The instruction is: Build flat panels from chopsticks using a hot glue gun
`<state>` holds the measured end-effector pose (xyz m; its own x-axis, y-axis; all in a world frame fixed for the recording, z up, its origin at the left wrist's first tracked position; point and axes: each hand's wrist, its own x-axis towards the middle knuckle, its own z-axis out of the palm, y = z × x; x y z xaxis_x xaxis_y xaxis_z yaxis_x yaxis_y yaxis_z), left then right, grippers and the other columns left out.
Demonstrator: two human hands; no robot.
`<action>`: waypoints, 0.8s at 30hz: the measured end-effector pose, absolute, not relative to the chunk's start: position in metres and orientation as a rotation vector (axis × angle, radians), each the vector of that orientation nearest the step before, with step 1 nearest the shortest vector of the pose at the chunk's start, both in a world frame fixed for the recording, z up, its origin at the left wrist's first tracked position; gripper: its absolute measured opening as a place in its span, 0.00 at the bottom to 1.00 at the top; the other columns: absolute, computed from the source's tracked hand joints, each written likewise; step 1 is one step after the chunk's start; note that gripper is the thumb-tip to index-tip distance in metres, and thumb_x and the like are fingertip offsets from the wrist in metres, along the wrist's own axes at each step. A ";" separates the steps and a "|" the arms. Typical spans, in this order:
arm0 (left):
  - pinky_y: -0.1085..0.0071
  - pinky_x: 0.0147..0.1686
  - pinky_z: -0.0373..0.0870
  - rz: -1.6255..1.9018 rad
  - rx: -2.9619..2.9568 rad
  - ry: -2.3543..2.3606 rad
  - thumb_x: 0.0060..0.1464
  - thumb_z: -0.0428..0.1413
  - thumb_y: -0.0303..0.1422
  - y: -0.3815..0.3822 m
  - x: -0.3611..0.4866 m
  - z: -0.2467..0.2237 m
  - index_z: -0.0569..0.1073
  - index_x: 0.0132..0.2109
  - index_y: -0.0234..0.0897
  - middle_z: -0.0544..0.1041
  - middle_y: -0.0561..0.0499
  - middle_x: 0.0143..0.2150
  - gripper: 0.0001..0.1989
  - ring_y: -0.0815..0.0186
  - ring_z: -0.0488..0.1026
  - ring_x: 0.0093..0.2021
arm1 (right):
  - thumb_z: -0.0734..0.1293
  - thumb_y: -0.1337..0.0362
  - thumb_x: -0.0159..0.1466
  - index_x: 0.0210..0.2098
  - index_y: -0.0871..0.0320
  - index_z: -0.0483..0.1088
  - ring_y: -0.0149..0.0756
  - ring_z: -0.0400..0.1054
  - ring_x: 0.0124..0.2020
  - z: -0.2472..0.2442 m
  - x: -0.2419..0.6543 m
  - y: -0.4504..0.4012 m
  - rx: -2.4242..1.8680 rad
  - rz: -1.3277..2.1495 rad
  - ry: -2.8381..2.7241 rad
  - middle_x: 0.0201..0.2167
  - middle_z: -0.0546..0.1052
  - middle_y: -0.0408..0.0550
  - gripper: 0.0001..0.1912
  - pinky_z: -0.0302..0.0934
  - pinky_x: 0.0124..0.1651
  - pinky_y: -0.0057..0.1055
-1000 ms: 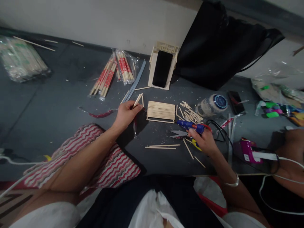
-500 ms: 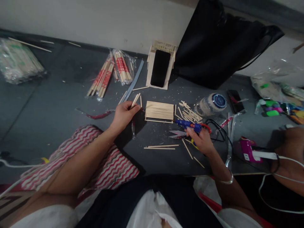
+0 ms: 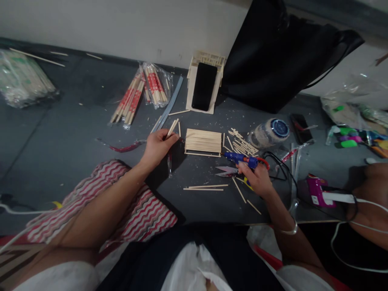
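Thin wooden sticks (image 3: 172,127) poke up from my left hand (image 3: 159,148), which is closed around them left of a flat panel of sticks (image 3: 203,140). The panel lies on the table, its sticks side by side, with a gap before the lowest one. My right hand (image 3: 257,178) is wrapped round a blue glue gun (image 3: 239,158), whose nozzle is at the panel's lower right corner. Scissors (image 3: 226,171) lie just under the gun, their handles partly hidden by that hand. Beyond the gun sits a pile of short cut sticks (image 3: 242,142).
A phone (image 3: 205,87) leans on a board at the back, beside a black bag (image 3: 279,60). A jar (image 3: 268,133) lies on its side at the right. Packaged chopsticks (image 3: 154,85), a striped cloth (image 3: 145,214) and a purple adapter (image 3: 319,192) surround the work; another person's arm (image 3: 371,202) is far right.
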<state>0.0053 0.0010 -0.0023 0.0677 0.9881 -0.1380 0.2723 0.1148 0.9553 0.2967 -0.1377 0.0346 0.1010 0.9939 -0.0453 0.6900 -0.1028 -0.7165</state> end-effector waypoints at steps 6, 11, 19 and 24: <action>0.72 0.21 0.50 0.912 1.356 1.408 0.45 0.60 0.41 0.001 0.006 -0.002 0.71 0.24 0.38 0.62 0.57 0.20 0.12 0.70 0.55 0.22 | 0.61 0.44 0.65 0.22 0.51 0.66 0.46 0.76 0.32 0.036 0.296 -0.137 -1.855 0.756 -1.624 0.24 0.79 0.49 0.23 0.68 0.38 0.38; 0.72 0.21 0.49 0.897 1.373 1.406 0.46 0.60 0.41 0.002 0.005 -0.001 0.71 0.24 0.38 0.61 0.57 0.20 0.12 0.71 0.55 0.22 | 0.60 0.42 0.66 0.21 0.51 0.66 0.45 0.75 0.30 0.035 0.297 -0.136 -1.862 0.759 -1.644 0.23 0.78 0.48 0.25 0.68 0.38 0.38; 0.74 0.21 0.49 0.894 1.361 1.414 0.45 0.59 0.41 0.001 0.007 0.003 0.71 0.25 0.36 0.61 0.58 0.19 0.12 0.72 0.54 0.21 | 0.61 0.43 0.66 0.24 0.52 0.70 0.45 0.75 0.30 0.046 0.298 -0.145 -1.863 0.581 -1.655 0.25 0.80 0.49 0.24 0.67 0.36 0.37; 0.74 0.22 0.52 0.921 1.357 1.409 0.46 0.58 0.40 0.001 0.007 0.003 0.73 0.29 0.36 0.64 0.58 0.21 0.10 0.71 0.57 0.23 | 0.60 0.40 0.67 0.33 0.55 0.73 0.47 0.73 0.33 0.073 0.317 -0.146 -1.927 -0.122 -1.579 0.29 0.78 0.54 0.25 0.66 0.38 0.41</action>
<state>0.0072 0.0011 0.0032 0.0560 0.9906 -0.1251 0.2833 0.1044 0.9533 0.3173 -0.1463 0.0728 0.2753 0.8499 0.4493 0.9087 -0.0775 -0.4102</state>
